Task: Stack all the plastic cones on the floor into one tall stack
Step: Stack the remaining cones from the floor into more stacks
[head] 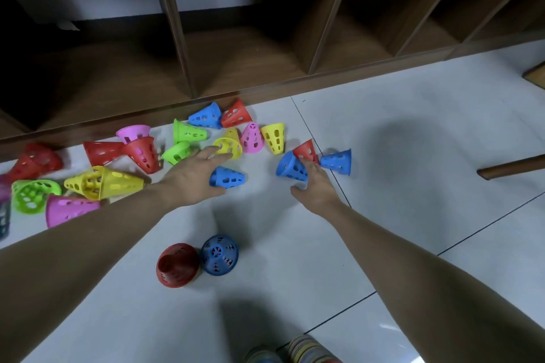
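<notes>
both arms are stretched out over the white tiled floor (413,127), which is littered with perforated plastic cones in front of a low brown wooden shelf unit (236,53). the left hand (191,177) is spread open, fingers fairly straight, reaching over a blue cone (227,177) lying on its side; the thumb sits just beside it and the fingertips end up near a yellow cone (228,147), but nothing is really gripped. the right hand (314,186) is on another blue cone (290,167) that's tipped over, fingers curled against its lower edge, though how firmly it's held can't be told. a red cone (308,151) and a third blue one (337,161) are found right next to it. closer in, a red cone stack (177,265) is stood upright with a dark blue cone (219,255) just beside it. more cones in pink, green, yellow and red are scattered along the shelf base to the left. a wooden leg (510,170) is seen at the right edge.
</notes>
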Demonstrator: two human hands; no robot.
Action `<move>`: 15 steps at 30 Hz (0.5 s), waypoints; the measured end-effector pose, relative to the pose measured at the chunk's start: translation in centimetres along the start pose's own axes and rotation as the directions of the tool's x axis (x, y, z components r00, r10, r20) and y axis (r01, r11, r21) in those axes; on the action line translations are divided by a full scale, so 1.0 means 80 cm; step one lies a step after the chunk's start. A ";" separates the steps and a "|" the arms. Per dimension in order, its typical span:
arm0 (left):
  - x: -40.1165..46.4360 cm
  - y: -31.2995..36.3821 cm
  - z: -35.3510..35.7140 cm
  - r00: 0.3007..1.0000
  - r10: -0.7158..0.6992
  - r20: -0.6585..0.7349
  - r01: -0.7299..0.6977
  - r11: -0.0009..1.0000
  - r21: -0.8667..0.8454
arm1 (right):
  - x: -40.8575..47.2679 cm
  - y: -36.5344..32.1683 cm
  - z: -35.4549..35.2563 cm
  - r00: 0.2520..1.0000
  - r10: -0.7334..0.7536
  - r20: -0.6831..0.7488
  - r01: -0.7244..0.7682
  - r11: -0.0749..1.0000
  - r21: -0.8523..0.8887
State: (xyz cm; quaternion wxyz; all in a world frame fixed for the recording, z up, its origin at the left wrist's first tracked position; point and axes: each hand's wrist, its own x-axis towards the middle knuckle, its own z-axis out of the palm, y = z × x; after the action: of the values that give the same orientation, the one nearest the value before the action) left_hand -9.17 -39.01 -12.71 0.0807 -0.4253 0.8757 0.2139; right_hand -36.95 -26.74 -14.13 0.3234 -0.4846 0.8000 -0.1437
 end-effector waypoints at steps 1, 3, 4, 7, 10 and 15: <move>0.003 0.001 0.003 1.000 0.013 0.028 -0.015 0.999 0.041 | 0.003 -0.001 0.002 1.000 0.000 0.003 0.000 1.000 -0.009; 0.002 0.007 0.010 0.997 0.019 0.077 -0.027 0.993 0.112 | 0.009 -0.001 0.008 1.000 0.005 0.014 -0.005 1.000 -0.002; 0.000 0.010 0.013 0.995 0.020 0.095 -0.034 0.989 0.142 | 0.011 -0.001 0.011 0.999 0.012 0.029 -0.013 1.000 0.008; -0.014 0.012 0.021 0.990 0.010 0.138 -0.042 0.972 0.231 | 0.016 0.001 0.027 0.998 0.021 0.062 -0.022 1.000 0.016; -0.029 0.001 0.024 0.985 -0.039 0.167 -0.015 0.950 0.311 | 0.018 -0.003 0.040 1.000 0.009 0.026 -0.007 0.998 -0.064; -0.057 -0.027 0.033 0.987 -0.129 0.099 0.111 0.979 0.172 | 0.015 -0.008 0.044 1.000 -0.022 0.021 0.023 0.997 -0.070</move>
State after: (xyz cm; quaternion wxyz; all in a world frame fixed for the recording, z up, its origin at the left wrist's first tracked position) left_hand -4.75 -35.78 -14.22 0.1765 -0.4569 0.8575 0.1577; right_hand -34.59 -27.76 -16.90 0.3124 -0.5061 0.7957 -0.1142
